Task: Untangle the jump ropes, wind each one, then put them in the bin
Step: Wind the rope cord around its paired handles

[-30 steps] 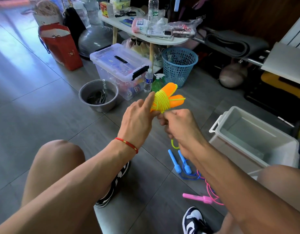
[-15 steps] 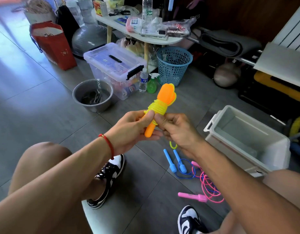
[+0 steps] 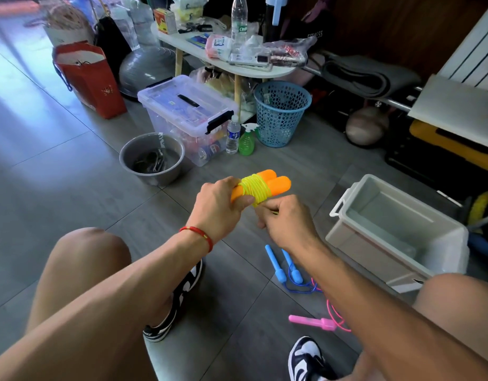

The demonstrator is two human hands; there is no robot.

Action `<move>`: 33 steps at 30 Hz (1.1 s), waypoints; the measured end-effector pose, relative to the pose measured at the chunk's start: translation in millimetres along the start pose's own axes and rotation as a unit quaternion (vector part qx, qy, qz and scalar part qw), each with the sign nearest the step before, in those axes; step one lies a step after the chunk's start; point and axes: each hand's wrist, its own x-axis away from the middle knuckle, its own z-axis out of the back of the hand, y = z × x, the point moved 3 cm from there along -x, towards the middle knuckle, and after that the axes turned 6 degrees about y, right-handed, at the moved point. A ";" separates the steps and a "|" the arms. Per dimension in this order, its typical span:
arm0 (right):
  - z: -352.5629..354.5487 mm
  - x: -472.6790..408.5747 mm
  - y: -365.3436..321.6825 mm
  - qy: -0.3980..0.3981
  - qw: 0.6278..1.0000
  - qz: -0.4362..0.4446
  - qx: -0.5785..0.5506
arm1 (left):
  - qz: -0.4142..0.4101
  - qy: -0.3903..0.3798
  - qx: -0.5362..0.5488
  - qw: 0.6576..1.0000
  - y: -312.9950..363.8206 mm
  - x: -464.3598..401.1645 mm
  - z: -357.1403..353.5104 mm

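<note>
The left hand (image 3: 220,209) grasps the nearly wound yellow jump rope (image 3: 258,188), the right hand (image 3: 285,221) pinches its tail, while blue jump rope (image 3: 289,270) and pink jump rope (image 3: 319,323) wait unwound at five o'clock, the bin (image 3: 396,232) at three empty.

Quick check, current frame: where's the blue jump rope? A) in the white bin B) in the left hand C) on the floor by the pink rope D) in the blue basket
C: the blue jump rope lies on the floor next to the pink jump rope, while the white bin holds no rope and the hands hold the orange-handled yellow rope.
</note>
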 end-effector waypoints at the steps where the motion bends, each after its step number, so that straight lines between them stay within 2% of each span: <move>1: 3.7 1.3 -4.1 0.020 0.997 0.050 0.060 | -0.012 0.008 -0.025 1.000 1.2 -1.2 -0.9; 3: 9.0 5.3 -11.2 0.054 0.979 0.137 0.143 | -0.035 0.008 -0.043 0.998 3.1 -2.5 -2.7; 5: 11.9 8.0 -14.3 0.076 0.962 0.193 0.176 | -0.052 -0.001 -0.036 0.998 4.1 -2.5 -4.2; 7: 14.8 9.5 -14.5 0.099 0.948 0.236 0.191 | -0.066 -0.010 -0.031 0.997 3.2 -2.3 -3.4; 9: 21.0 9.1 -12.6 0.119 0.949 0.241 0.166 | -0.106 -0.011 -0.034 0.994 6.1 -0.9 -2.1; 13: 29.9 6.2 -3.5 0.087 0.985 0.146 0.040 | -0.178 0.005 -0.029 0.984 16.1 4.0 1.1; 16: 32.2 7.0 0.4 0.058 0.993 0.041 -0.095 | -0.210 -0.003 -0.007 0.978 19.9 7.5 -1.3; 20: 36.6 9.4 0.7 0.039 0.966 -0.061 -0.247 | -0.179 -0.008 0.062 0.982 20.0 4.9 0.8; 26: 42.2 10.8 0.9 0.005 0.930 -0.121 -0.346 | -0.102 -0.074 0.193 0.973 18.4 3.0 9.5; 30: 43.9 12.6 -2.7 -0.044 0.886 -0.153 -0.436 | -0.075 -0.097 0.283 0.951 23.2 6.5 15.0; 33: 47.7 12.2 -5.0 -0.069 0.852 -0.176 -0.489 | -0.046 -0.113 0.372 0.920 21.3 7.0 15.9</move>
